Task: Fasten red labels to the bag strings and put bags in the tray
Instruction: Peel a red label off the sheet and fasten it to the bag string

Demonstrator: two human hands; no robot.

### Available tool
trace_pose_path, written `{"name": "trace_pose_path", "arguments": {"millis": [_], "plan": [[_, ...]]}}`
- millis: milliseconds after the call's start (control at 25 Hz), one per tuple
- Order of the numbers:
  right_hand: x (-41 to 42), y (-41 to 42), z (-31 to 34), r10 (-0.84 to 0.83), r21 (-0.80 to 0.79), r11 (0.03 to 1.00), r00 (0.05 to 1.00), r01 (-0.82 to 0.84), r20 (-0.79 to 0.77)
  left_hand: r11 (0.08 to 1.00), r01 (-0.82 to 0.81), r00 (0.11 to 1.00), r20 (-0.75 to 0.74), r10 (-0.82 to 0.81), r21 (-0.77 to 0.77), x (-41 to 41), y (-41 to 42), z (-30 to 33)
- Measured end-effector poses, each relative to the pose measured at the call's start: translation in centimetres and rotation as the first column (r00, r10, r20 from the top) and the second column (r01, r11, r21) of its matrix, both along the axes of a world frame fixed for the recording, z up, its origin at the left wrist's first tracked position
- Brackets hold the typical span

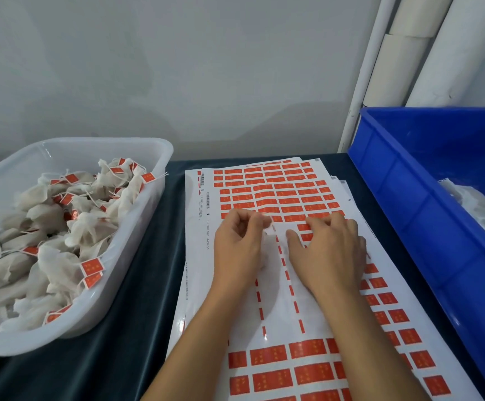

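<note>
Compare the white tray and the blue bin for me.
The white tray is translucent with rounded corners; the blue bin is opaque and square-edged. The tray sits left of the label sheets, the bin right. The tray is heaped with bags bearing red labels; the bin shows only some white material, with no red visible. Both rest on the dark cloth.

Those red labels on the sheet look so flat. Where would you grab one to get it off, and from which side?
Probably at a corner or short edge, lifted with a fingertip from above, since each red label lies flat on the sheet with a white gap around it. The right hand rests at the labels' row end, while the left hand pinches a small white bag.
</note>
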State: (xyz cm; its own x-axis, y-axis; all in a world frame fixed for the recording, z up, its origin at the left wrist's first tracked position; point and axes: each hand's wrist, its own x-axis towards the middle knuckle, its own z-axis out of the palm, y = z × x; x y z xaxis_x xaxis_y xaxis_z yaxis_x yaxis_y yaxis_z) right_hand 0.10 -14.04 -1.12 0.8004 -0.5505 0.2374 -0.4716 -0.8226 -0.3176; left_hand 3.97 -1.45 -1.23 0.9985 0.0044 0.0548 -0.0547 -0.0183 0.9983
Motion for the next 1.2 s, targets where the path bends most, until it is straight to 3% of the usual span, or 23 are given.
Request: {"name": "trace_pose_path", "arguments": {"millis": [120,280,400,680,840,1200], "plan": [[0.1,-0.1,-0.6,0.039,0.013,0.999,0.999,-0.039,0.030,0.980,-0.147,0.989,-0.052,0.141,-0.137,1.3,1.3,0.5],[0.3,1.1,-0.7,0.140,0.116,0.980,0.972,-0.164,0.186,0.915,-0.303,0.945,-0.208,0.252,-0.267,2.6,2.5,0.4],[0.2,3.2,-1.3,0.285,0.082,0.952,0.951,-0.296,0.121,0.887,-0.356,0.932,-0.176,0.316,-0.293,2.8,2.7,0.4],[0.3,3.9,-1.5,0.334,0.080,0.940,0.942,-0.331,-0.023,0.926,-0.307,0.950,-0.122,0.286,-0.219,2.5,2.4,0.4],[0.4,3.9,-1.3,0.339,0.143,0.932,0.941,-0.333,-0.014,0.942,-0.272,0.958,-0.146,0.246,-0.196,2.1,1.6,0.1],[0.6,4.5,-1.3,0.356,0.231,0.905,0.933,-0.357,0.046,0.901,-0.341,0.940,-0.121,0.320,-0.267,2.4,2.2,0.3]]}}
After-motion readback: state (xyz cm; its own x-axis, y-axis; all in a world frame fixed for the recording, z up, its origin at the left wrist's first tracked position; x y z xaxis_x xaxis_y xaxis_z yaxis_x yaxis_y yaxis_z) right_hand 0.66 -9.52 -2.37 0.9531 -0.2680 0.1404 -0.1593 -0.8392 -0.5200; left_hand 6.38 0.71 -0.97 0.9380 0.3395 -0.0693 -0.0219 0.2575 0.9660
